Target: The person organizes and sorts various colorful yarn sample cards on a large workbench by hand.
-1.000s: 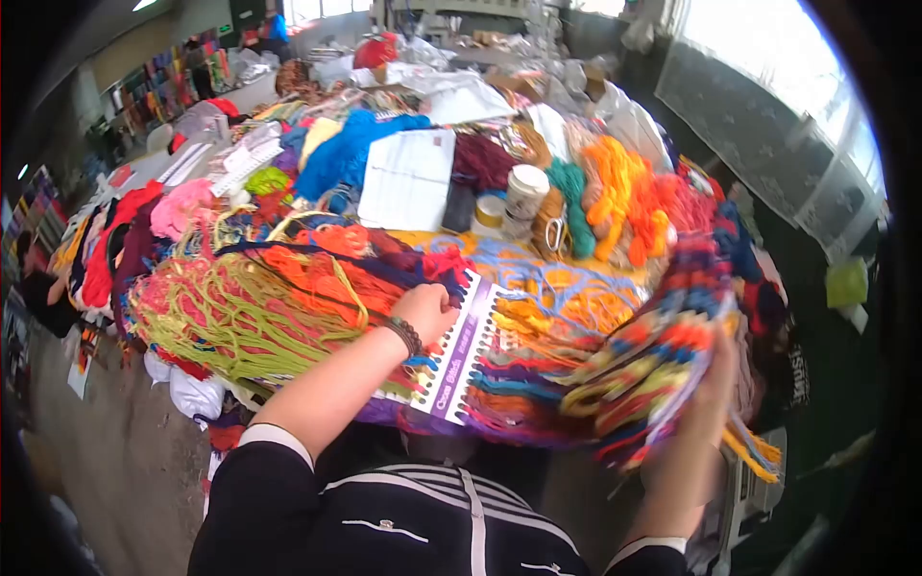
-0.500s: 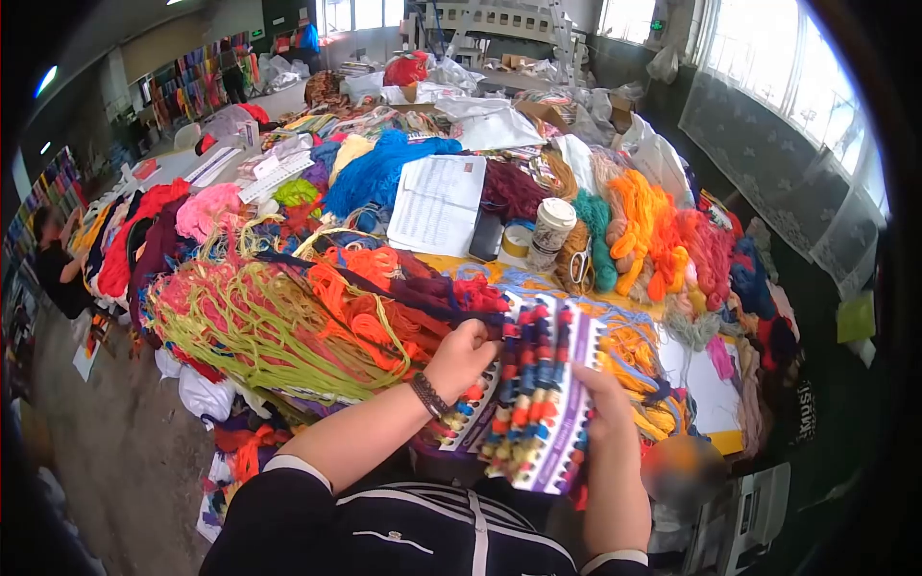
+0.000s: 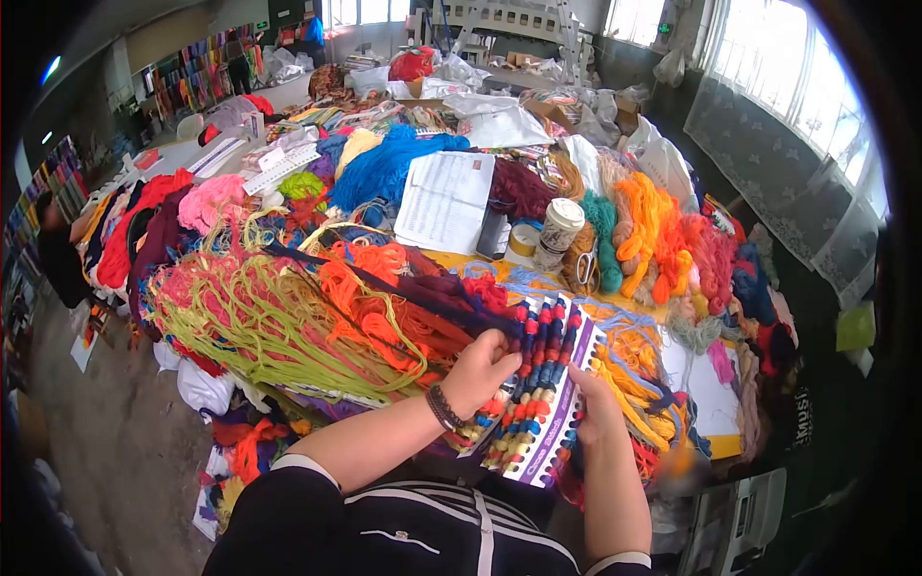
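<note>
A stack of white and purple thread cards (image 3: 560, 422), wound with red, blue, cream and orange strands, is held tilted in front of my body. My right hand (image 3: 597, 403) grips its right edge, the thumb on the front. At the upper left of the cards, my left hand (image 3: 485, 370) is closed with thumb and fingers pinched at dark navy and purple strands (image 3: 461, 309). These strands run leftward over the pile. Another card shows partly beneath my left wrist. Yellow and blue yarn (image 3: 629, 370) lies just right of the cards.
Green and orange yarn (image 3: 279, 317) heaps up on the left. Farther back are a printed sheet (image 3: 445, 202), a phone (image 3: 493, 236), a tape roll (image 3: 523, 240), a lidded cup (image 3: 559, 233) and scissors (image 3: 584, 269). A person (image 3: 60, 254) is at the far left.
The cards have turned so their fronts show more plainly and lie steadier. My left hand has shifted slightly right and down, still at the strands. The person at the far left has changed posture.
</note>
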Demonstrator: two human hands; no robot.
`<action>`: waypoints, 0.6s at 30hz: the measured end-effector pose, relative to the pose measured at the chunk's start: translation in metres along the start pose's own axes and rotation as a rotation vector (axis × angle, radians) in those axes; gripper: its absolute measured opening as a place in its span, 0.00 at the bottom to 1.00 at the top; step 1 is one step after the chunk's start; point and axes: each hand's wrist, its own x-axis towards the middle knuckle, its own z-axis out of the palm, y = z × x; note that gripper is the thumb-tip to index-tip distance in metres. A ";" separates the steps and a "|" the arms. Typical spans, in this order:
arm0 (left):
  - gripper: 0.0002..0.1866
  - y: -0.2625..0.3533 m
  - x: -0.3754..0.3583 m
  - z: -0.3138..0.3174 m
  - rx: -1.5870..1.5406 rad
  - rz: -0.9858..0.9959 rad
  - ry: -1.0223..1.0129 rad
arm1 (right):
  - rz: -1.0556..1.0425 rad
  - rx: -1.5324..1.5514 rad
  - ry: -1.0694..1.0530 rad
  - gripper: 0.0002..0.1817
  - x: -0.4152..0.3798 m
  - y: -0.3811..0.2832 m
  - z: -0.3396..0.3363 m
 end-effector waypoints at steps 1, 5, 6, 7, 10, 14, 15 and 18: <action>0.09 0.004 -0.001 0.001 -0.053 -0.009 -0.056 | -0.001 -0.021 -0.015 0.15 0.001 0.001 -0.003; 0.11 0.014 -0.005 -0.003 -0.080 -0.035 -0.157 | -0.093 -0.087 0.014 0.15 -0.009 -0.005 0.003; 0.11 0.016 -0.005 -0.005 0.011 -0.009 -0.158 | -0.160 -0.076 0.025 0.14 -0.011 -0.006 0.004; 0.11 0.021 -0.007 -0.008 0.104 0.015 -0.158 | -0.260 -0.090 0.050 0.11 -0.014 -0.008 0.002; 0.15 0.060 -0.033 -0.010 0.581 0.463 0.032 | -0.502 -0.110 0.249 0.05 -0.025 -0.039 -0.011; 0.08 0.053 -0.065 0.006 0.602 0.665 -0.458 | -0.748 -0.192 0.208 0.14 -0.070 -0.076 0.000; 0.08 0.043 -0.064 0.008 0.676 0.773 -0.551 | -0.828 -0.180 0.204 0.15 -0.090 -0.079 0.021; 0.13 0.023 -0.045 0.013 0.995 0.427 -0.831 | -0.913 -0.119 0.165 0.21 -0.127 -0.083 0.034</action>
